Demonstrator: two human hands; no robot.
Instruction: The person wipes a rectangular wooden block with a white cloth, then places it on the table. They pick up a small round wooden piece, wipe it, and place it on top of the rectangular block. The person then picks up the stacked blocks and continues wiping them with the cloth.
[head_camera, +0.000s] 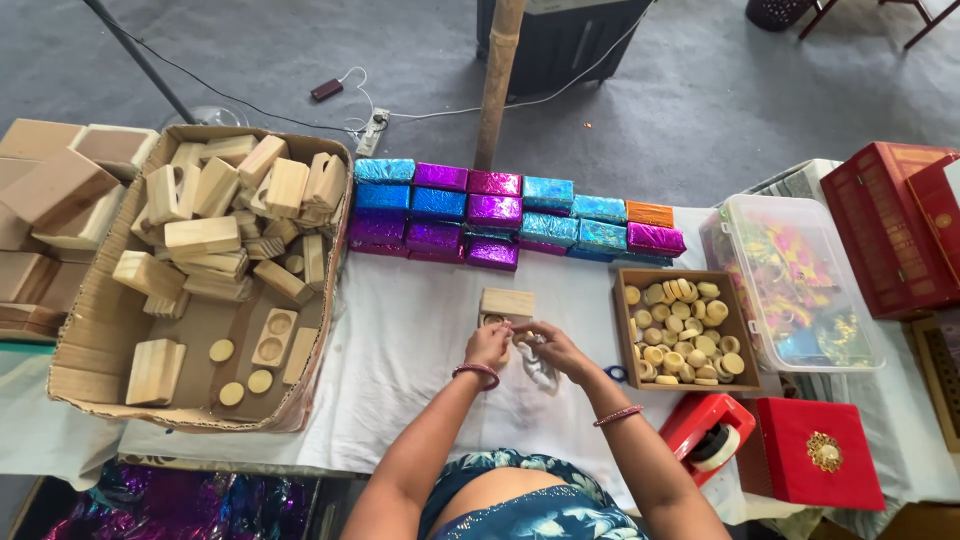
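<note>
Nearest the table's front edge, the left hand (488, 346) and the right hand (553, 347) meet over the white cloth (420, 340), fingers curled and pinched on a small pale thing; what it is cannot be told. The left fingertips touch the wooden block (507, 303) lying just beyond, at the cloth's middle. Judging from this, steadying the block flat with one hand while the other works looks wise, keeping the piece square.

To the right sits a wooden tray of round wooden discs (680, 330), with a red tape dispenser (712, 432) nearer the front right corner. At the left edge a cardboard box of wooden blocks (215, 260) stands. Along the far edge lie foil-wrapped boxes (495, 215).
</note>
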